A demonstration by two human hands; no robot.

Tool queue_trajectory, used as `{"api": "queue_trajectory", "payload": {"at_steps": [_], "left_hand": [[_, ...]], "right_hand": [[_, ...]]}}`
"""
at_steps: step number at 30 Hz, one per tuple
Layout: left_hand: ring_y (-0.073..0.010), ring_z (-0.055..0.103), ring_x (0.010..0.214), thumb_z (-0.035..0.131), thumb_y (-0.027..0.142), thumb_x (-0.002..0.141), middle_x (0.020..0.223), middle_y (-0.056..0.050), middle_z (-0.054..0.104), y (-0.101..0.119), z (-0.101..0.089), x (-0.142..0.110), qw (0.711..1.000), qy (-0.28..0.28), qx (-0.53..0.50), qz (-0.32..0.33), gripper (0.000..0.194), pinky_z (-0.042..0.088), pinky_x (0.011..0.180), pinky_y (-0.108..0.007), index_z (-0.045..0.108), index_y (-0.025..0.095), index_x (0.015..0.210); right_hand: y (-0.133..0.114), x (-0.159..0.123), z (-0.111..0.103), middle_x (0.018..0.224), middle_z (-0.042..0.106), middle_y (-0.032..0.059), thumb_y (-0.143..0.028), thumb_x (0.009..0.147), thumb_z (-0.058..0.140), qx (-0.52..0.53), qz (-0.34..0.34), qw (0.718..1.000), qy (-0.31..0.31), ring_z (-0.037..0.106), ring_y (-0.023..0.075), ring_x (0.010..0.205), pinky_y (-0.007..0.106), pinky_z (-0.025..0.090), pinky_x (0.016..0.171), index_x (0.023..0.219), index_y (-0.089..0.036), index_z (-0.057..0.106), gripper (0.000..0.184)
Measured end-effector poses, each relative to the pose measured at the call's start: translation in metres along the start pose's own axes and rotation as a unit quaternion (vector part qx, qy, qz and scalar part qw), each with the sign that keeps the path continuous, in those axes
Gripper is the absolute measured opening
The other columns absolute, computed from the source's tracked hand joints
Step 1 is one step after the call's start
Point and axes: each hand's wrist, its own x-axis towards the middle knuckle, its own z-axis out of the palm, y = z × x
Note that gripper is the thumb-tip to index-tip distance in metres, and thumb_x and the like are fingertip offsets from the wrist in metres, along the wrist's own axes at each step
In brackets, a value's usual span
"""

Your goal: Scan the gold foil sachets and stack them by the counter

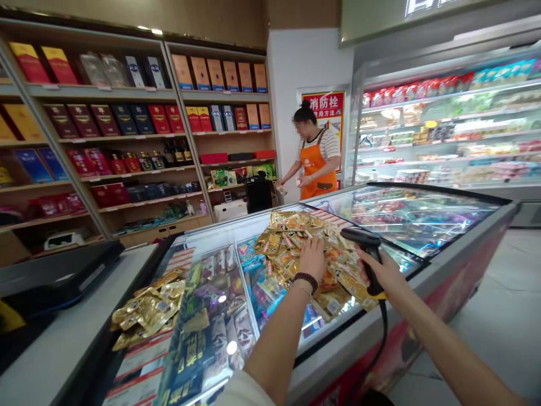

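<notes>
Left hand (pixel 311 259) was laid flat, palm down, on a heap of gold foil snack sachets (pixel 296 248), fingers slightly spread, nothing gripped. Right hand (pixel 380 274) was closed around the grip of a black corded barcode scanner (pixel 363 243), its head held just over the heap's right side. The heap sat loosely on the glass lid of a chest freezer (pixel 422 214). A second heap of sachets (pixel 147 310) lay at the freezer's edge, near a white counter (pixel 71 316). Sachets were judged light, soft and slippery: prone to sliding on each other and on glass, with low crush risk. Pick-up was judged best by one sachet's sealed edge, between finger and thumb. Scanner was judged light and stiff, best held by its grip, with the cord (pixel 384 332) left slack. A co-worker in an orange apron (pixel 315 163) was seen beyond the freezer.
</notes>
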Motion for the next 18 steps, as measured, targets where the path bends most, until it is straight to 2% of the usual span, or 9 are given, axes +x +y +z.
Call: {"api": "queue_trajectory", "payload": {"at_steps": [2, 5, 7, 10, 13, 18], "left_hand": [[-0.0298, 0.022, 0.148, 0.048, 0.034, 0.094, 0.16, -0.011, 0.03, 0.0, 0.006, 0.011, 0.999, -0.026, 0.033, -0.006, 0.054, 0.018, 0.121, -0.047, 0.042, 0.015, 0.145], [-0.0292, 0.031, 0.143, 0.042, 0.037, 0.097, 0.152, -0.012, 0.043, -0.001, 0.012, 0.027, 0.998, -0.021, 0.044, -0.048, 0.048, 0.022, 0.119, -0.048, 0.047, 0.018, 0.14], [-0.0294, 0.04, 0.136, 0.05, 0.034, 0.093, 0.142, -0.013, 0.052, -0.002, 0.016, 0.035, 0.997, 0.0, 0.046, -0.068, 0.044, 0.026, 0.116, -0.049, 0.052, 0.02, 0.135], [-0.0318, 0.046, 0.128, 0.063, 0.03, 0.084, 0.133, -0.017, 0.056, -0.008, 0.016, 0.041, 0.994, 0.031, 0.024, -0.103, 0.045, 0.035, 0.108, -0.047, 0.057, 0.018, 0.127], [-0.0313, 0.05, 0.124, 0.069, 0.024, 0.079, 0.129, -0.018, 0.057, -0.02, 0.01, 0.041, 0.991, 0.055, -0.035, -0.12, 0.047, 0.039, 0.104, -0.043, 0.058, 0.015, 0.124], [-0.0268, 0.059, 0.117, 0.071, 0.012, 0.075, 0.122, -0.013, 0.067, -0.048, -0.015, 0.029, 0.975, 0.121, -0.141, -0.119, 0.047, 0.042, 0.102, -0.038, 0.062, 0.019, 0.121]], "right_hand": [[0.008, -0.001, -0.006, 0.055, 0.052, -0.0048, -0.055, 0.066, 0.079, -0.004, 0.003, 1.0, -0.001, 0.045, 0.0104, 0.039, 0.023, 0.037, 0.034, 0.075, -0.021, 0.052, 0.044], [0.016, 0.001, -0.011, 0.057, 0.053, -0.005, -0.054, 0.07, 0.076, -0.015, 0.004, 1.0, 0.002, 0.045, 0.0108, 0.039, 0.023, 0.037, 0.035, 0.081, -0.022, 0.055, 0.04], [0.019, 0.004, -0.011, 0.056, 0.054, -0.0048, -0.054, 0.072, 0.074, -0.024, 0.007, 1.0, 0.006, 0.045, 0.011, 0.04, 0.023, 0.037, 0.036, 0.083, -0.022, 0.055, 0.039], [0.026, 0.009, -0.005, 0.05, 0.051, -0.0048, -0.055, 0.073, 0.074, -0.043, 0.015, 0.999, 0.008, 0.045, 0.0116, 0.039, 0.023, 0.037, 0.036, 0.075, -0.022, 0.052, 0.04], [0.033, 0.013, 0.006, 0.048, 0.05, -0.005, -0.057, 0.074, 0.072, -0.056, 0.018, 0.998, -0.002, 0.045, 0.0117, 0.038, 0.023, 0.037, 0.036, 0.072, -0.022, 0.049, 0.042], [0.033, 0.013, 0.021, 0.049, 0.051, -0.0052, -0.055, 0.075, 0.072, -0.082, 0.006, 0.996, -0.028, 0.045, 0.012, 0.037, 0.024, 0.037, 0.035, 0.073, -0.023, 0.049, 0.04]]}}
